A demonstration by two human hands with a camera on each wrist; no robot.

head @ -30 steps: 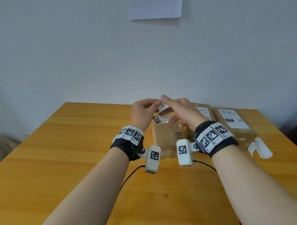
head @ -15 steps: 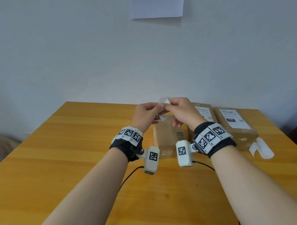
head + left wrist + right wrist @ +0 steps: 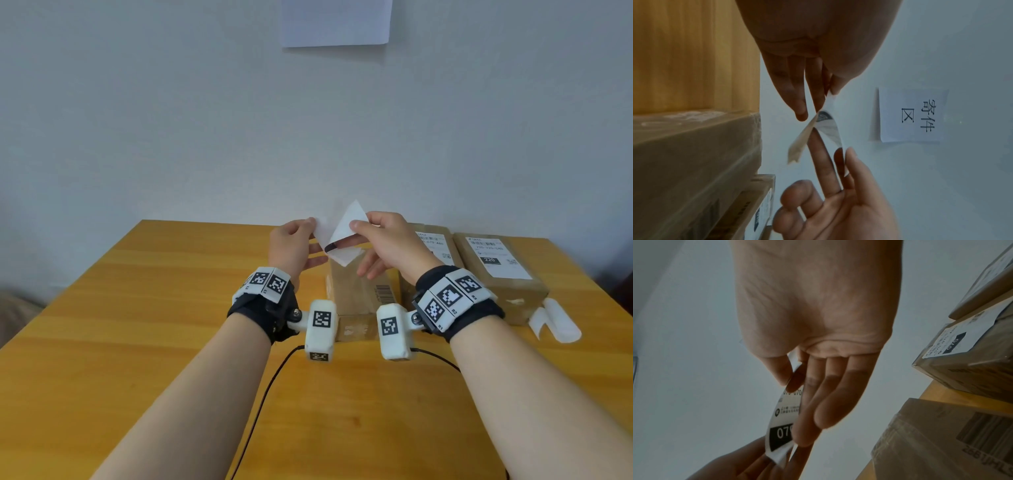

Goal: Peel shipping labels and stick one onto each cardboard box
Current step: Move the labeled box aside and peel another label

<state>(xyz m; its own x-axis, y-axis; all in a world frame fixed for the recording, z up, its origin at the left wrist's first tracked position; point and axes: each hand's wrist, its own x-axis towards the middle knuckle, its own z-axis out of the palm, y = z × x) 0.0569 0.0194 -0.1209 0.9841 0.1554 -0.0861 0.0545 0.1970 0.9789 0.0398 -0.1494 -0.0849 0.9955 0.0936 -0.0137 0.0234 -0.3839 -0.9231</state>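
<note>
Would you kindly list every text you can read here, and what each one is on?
"寄件区": sheet on the wall.
"070": label being peeled.
"070": middle box's label.
"220": right box's label.
Bare box's barcode digits and the labels' small print: too blurred.

— Count the cardboard boxes on the table.

— Three: one bare-topped box [image 3: 356, 291] nearest the hands, a second box [image 3: 428, 246] behind the right hand, a third box [image 3: 500, 274] at far right.

— Labels already stuck on?

— Two, one label [image 3: 433, 241] on the second box, another label [image 3: 496, 255] on the third.

— Loose paper?

— One label sheet [image 3: 342, 236] held between two hands, the left hand [image 3: 291, 246] and the right hand [image 3: 390, 243]. Curled backing strips [image 3: 555, 320] lie at the table's right; two, it seems. One paper sign [image 3: 335, 20] hangs on the wall.
</note>
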